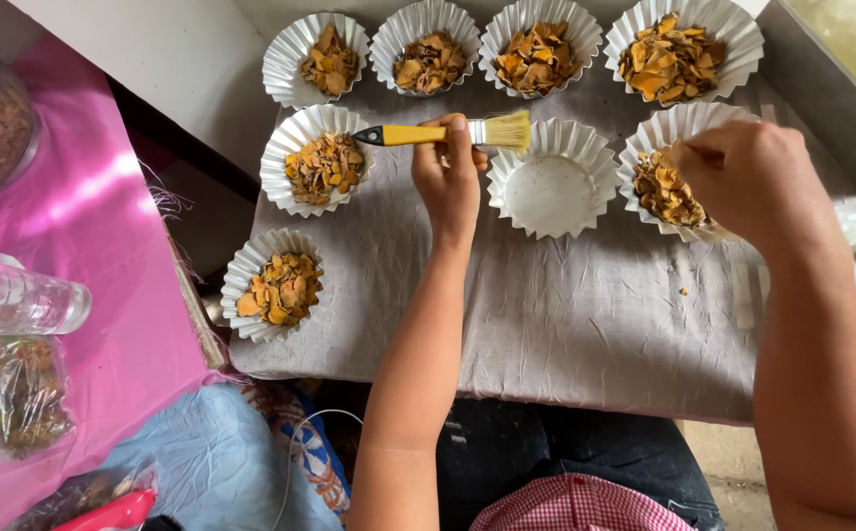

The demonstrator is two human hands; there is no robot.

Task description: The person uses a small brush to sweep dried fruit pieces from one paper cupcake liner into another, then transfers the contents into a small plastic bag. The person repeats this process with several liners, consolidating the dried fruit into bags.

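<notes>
Bare arms, dark trousers, pink checked cloth.

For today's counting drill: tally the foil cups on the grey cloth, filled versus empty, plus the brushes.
Filled foil cups: 7
Empty foil cups: 1
Brushes: 1
Total: 9

Soft even daylight, sharp focus
</notes>
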